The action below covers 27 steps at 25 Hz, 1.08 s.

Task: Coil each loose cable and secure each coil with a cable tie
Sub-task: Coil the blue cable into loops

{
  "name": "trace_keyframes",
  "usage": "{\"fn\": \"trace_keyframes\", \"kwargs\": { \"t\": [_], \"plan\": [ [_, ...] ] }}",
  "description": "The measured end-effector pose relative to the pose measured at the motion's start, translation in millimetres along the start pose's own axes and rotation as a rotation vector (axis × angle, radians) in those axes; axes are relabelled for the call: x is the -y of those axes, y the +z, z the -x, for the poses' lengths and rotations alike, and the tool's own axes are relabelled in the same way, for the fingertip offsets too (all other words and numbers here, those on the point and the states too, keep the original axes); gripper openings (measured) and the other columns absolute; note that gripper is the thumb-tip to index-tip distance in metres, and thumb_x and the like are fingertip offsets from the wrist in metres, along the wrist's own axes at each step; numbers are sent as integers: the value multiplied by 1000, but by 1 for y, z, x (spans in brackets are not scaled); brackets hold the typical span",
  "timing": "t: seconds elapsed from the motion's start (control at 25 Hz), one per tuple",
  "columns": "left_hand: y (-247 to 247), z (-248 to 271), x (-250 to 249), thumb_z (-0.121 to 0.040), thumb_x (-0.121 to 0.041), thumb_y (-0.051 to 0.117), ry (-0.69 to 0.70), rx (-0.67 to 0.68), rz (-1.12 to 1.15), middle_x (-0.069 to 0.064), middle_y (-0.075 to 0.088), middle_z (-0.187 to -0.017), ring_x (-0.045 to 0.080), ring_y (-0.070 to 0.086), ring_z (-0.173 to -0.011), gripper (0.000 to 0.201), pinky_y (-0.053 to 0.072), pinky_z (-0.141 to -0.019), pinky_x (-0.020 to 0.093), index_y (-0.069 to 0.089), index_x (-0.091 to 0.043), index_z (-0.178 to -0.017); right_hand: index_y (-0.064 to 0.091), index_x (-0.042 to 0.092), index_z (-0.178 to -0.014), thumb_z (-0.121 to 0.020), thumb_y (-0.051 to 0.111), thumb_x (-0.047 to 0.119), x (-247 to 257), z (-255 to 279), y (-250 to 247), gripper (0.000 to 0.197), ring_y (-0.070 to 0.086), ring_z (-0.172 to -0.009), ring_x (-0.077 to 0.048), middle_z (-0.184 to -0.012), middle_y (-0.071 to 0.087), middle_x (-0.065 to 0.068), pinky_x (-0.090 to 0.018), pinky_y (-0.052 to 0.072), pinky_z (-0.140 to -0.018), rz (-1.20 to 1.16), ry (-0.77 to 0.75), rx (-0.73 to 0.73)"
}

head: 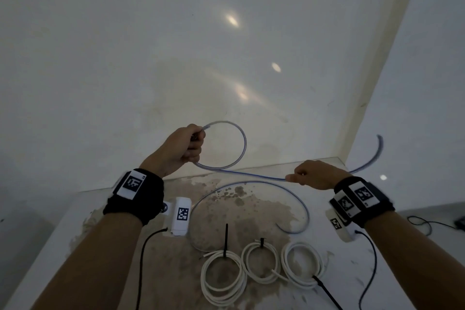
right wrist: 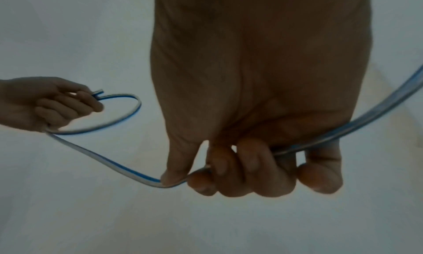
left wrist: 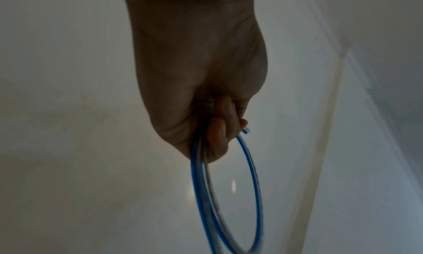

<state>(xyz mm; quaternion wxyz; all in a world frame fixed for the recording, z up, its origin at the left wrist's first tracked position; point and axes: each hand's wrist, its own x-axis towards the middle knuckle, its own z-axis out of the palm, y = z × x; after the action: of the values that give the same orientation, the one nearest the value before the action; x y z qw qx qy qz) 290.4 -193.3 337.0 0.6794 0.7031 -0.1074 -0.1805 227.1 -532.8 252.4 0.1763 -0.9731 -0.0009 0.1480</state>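
A clear flat cable with a blue stripe (head: pixel 241 143) is held in the air above the table. My left hand (head: pixel 187 145) grips its free end and the base of one loop, as the left wrist view shows with the blue cable (left wrist: pixel 251 185). My right hand (head: pixel 305 176) pinches the same cable (right wrist: pixel 114 162) further along between thumb and fingers; from there it runs off to the right and curves up. A second clear blue-striped cable (head: pixel 251 184) lies loose on the table in a wide arc.
Three white cable coils (head: pixel 224 277) (head: pixel 261 262) (head: pixel 302 267) lie on the stained white table (head: pixel 251 214) near me, each with a black cable tie (head: pixel 226 239). White walls meet in a corner at the right. Black wires hang from my wrist cameras.
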Motion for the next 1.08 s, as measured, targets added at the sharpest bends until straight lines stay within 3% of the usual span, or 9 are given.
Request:
{"fn": "trace_keyframes", "kwargs": {
  "t": [0.08,0.2,0.44,0.52,0.64,0.76,0.84,0.96,1.08],
  "plan": [
    [2,2,-1,-102,-24,33,-2,-5,163,-6,24,-52,8,18,-38,34,20,-43,23,46,-16,-71,48,17,-63,-95,50,58,-4,0,4,52,42,-57,-12,-62,46,3,-23,34,-60,-5,14,14],
    [3,1,-5,-102,-23,32,39,-10,317,-7,28,-53,7,23,-37,30,27,-41,21,49,-17,-78,50,19,-61,-95,52,58,-6,0,29,51,40,-55,-11,-60,44,2,-24,34,-59,39,5,147],
    [-7,4,-3,-102,-23,33,102,-42,414,-7,30,-54,7,24,-38,29,29,-40,20,50,-17,-79,45,20,-58,-95,53,56,-17,5,60,52,33,-51,-13,-57,38,0,-26,30,-58,-45,11,220],
    [-6,5,1,-103,-23,32,70,-21,371,-7,30,-53,6,23,-37,30,26,-38,20,51,-17,-79,41,19,-57,-96,53,55,-23,3,60,54,35,-53,-14,-57,37,0,-27,30,-58,-37,56,191],
    [-1,4,5,-104,-23,33,15,12,149,-7,27,-53,6,18,-38,31,18,-38,20,51,-16,-80,50,13,-64,-99,51,49,-22,-1,48,50,48,-57,-18,-60,49,-3,-30,40,-62,-86,150,-43],
    [5,1,15,-105,-21,32,32,1,-117,-8,24,-53,7,16,-40,31,16,-39,20,50,-14,-80,64,1,-86,-103,48,29,4,3,27,36,50,-44,-15,-56,56,-5,-25,42,-48,-568,176,-310],
    [14,0,27,-106,-21,32,41,-17,-174,-7,24,-53,9,17,-43,30,18,-40,21,50,-12,-83,63,2,-100,-103,45,20,36,11,14,26,46,-43,-15,-59,54,-6,-24,39,-43,-976,128,-356],
    [28,-1,43,-107,-24,32,6,-50,-84,-5,25,-55,10,19,-45,31,21,-43,22,51,-11,-86,59,8,-103,-103,39,14,90,22,7,21,37,-47,-13,-64,44,-2,-25,32,-45,-1493,19,-345],
    [39,0,48,-107,-27,31,-54,-53,95,-5,24,-57,9,21,-44,32,23,-44,22,52,-11,-90,58,8,-107,-106,38,13,130,34,17,21,40,-51,-12,-67,47,0,-26,37,-50,-1522,-175,-323]
  ]
}}
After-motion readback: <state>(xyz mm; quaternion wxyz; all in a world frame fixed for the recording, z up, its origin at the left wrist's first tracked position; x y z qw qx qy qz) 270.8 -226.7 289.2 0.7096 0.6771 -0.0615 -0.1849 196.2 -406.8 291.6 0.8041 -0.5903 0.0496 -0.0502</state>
